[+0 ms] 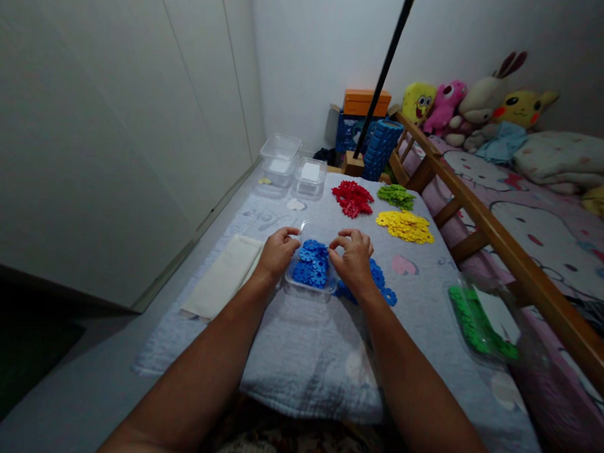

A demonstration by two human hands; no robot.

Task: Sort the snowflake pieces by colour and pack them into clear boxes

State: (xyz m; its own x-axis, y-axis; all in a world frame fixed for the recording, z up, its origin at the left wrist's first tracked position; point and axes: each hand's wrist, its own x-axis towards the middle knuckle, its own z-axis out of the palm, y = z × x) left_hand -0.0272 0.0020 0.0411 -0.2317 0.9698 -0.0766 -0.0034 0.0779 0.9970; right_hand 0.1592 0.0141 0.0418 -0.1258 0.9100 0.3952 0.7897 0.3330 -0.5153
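Note:
A clear plastic container [312, 290] stands before me with several blue snowflake-shaped plastic discs [311, 263] inside. My left hand [279, 253] pinches the container's left rim between thumb and fingers. At the opposite side, my right hand [353, 252] has its thumb and fingers curled together by the right rim, close to the discs inside. Whatever lies between those fingertips is too small to make out. More blue discs [377, 273] lie loose on the cloth, partly hidden under my right hand and wrist.
Beyond lie piles of red [353, 199], light green [396, 196] and yellow discs [406, 226]. Clear containers [280, 147] stand at the far left. A folded pale cloth [224, 276] lies left; a container of green discs [481, 321] sits right, beside the wooden bed rail [476, 201].

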